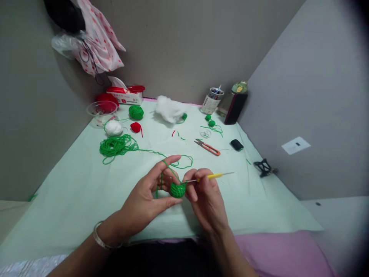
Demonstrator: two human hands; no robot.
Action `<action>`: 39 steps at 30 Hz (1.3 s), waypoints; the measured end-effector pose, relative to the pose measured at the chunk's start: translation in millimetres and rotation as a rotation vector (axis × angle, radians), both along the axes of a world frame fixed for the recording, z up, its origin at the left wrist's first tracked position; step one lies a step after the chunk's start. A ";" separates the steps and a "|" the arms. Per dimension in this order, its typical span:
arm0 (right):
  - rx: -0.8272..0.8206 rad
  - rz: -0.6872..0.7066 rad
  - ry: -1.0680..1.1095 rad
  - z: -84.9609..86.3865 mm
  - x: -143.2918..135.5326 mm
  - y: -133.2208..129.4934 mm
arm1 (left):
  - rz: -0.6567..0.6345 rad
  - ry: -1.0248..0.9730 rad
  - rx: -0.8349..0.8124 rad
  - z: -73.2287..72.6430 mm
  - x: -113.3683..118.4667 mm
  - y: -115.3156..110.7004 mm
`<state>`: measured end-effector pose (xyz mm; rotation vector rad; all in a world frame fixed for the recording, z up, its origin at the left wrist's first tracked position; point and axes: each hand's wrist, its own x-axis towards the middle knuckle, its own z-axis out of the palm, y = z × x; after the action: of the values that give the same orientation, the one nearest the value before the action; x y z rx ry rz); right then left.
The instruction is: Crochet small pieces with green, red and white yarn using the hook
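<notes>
The biggest thing is the pale green surface (86, 181), with craft stuff spread across it. Next come the person's hands: the left hand (144, 196) has a narrow grip, thumb below and forefinger raised, and the right hand (210, 204) is pinched narrow too. What they're holding is smaller, so see further down.

The white stuffing (167, 109) is a loose heap at the back, well apart from the hands. Can't tell if any of it is in anything. Nearer the left side there's a tangled green coil (115, 147), with a strand trailing from it toward the hands, so there's plenty of yarn left. A green ball (136, 112) sits behind it.

The orange snips (212, 149) lie on the surface beyond the right hand, not in use.

The piece itself (178, 190) is a small green rounded crochet bit held in the left hand's fingers. I'd call it partly done: the body has its curve, but the yarn is attached and the hook (215, 176), held in the right hand, is at its upper edge, so it doesn't look fastened off. Can't see whether the top is closed.

Two tinier green knobs (212, 123) lie near the tin (211, 103) with loose tails; those look finished, tails untrimmed.
</notes>
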<state>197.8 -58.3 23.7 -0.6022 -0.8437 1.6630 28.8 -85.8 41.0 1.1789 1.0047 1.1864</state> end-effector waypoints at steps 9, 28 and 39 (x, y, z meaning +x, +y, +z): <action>0.328 -0.175 -0.197 0.9 3.1 -2.3 | 0.015 0.063 0.049 -3.3 -4.2 1.6; 0.647 0.060 -0.545 25.0 41.4 9.1 | -0.061 0.224 0.183 1.0 -8.1 0.2; 0.928 -0.019 -0.764 25.1 44.8 3.4 | -0.035 0.271 0.256 0.0 -1.9 -1.0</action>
<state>242.6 -54.9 48.9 -0.5539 -1.9801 0.8126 26.8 -86.8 41.0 1.5867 1.0485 1.1730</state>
